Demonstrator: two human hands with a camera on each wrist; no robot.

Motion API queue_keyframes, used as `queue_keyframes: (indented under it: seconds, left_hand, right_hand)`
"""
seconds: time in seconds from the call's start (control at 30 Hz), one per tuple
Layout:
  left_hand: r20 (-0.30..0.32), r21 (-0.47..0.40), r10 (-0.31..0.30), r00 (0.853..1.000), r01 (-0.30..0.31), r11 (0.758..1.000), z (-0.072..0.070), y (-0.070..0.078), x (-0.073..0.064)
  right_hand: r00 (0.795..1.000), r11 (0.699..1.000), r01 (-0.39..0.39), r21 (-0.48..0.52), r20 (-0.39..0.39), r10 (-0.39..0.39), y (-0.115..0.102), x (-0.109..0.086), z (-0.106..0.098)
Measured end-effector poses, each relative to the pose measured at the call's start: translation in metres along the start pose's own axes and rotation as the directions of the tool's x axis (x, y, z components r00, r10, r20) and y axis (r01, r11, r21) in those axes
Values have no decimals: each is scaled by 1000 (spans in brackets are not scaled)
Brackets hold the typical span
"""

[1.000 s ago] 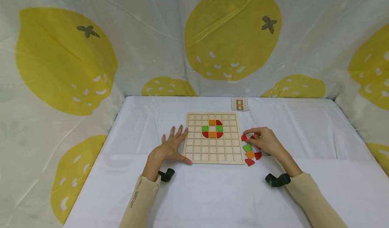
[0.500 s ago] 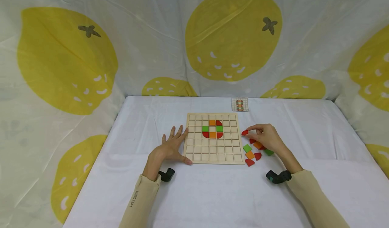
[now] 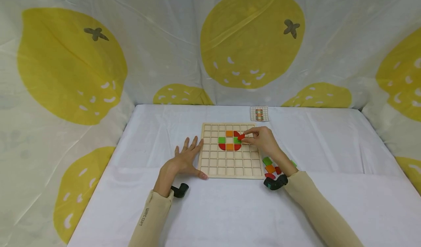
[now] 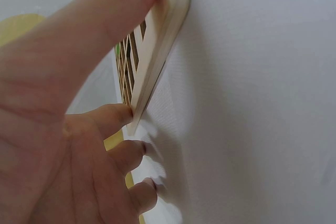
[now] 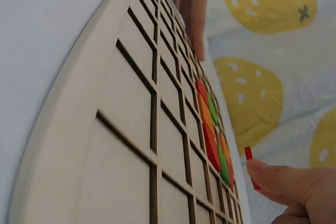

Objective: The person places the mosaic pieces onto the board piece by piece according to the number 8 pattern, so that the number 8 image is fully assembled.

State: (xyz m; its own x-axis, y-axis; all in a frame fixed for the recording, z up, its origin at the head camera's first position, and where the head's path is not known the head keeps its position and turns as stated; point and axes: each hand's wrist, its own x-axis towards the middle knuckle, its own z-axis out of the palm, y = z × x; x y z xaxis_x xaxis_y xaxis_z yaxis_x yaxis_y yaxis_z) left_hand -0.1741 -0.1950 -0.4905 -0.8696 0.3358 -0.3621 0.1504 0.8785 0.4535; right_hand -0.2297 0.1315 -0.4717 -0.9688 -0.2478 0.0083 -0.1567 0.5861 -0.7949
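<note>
A wooden grid board (image 3: 227,172) lies on the white-covered table with red, orange and green tiles set in a ring in its upper middle cells. Over the right side of that ring, my right hand (image 3: 264,141) pinches a red quarter-circle tile (image 3: 241,137) between thumb and fingers. In the right wrist view the red tile (image 5: 249,154) is held above the board's surface. Spread fingers of my left hand (image 3: 182,162) touch the board's left edge, its thumb at the near left corner. The left wrist view shows the thumb and one fingertip against the board's side.
Right of the board lie loose tiles, among them a green square (image 3: 267,161), an orange square (image 3: 270,169) and red quarter-circles; my right forearm partly hides them. A small pattern card (image 3: 259,114) lies behind the board. Lemon-print cloth (image 3: 253,38) hangs at the back.
My right hand has lifted a red quarter-circle tile from the loose pile and carried it left over the board. The left hand has stayed in place.
</note>
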Motion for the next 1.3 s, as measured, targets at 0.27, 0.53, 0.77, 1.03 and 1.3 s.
queue_keyframes:
  seconds: [0.27, 0.53, 0.77, 1.03, 1.3]
  left_hand:
    - [16, -39, -11, 1000, 11, 999, -4, 5, -6]
    - [0, -34, 8, 1000, -8, 999, -5, 12, -9]
    - [-3, -29, 8, 1000, -8, 1000, -4, 9, -6]
    - [13, -18, -5, 1000, 5, 1000, -2, 3, -2]
    - [1, -2, -8, 1000, 8, 1000, -2, 4, -3]
  right_hand:
    - [1000, 1000, 13, -9, 27, -12, -17, 20, 27]
    - [999, 1000, 16, 18, 30, -17, -23, 33, 41]
    - [998, 999, 42, 2, 38, -42, -25, 41, 46]
    - [998, 1000, 22, 0, 67, -22, -25, 45, 46]
    - [996, 999, 35, 1, 81, -35, -25, 47, 51]
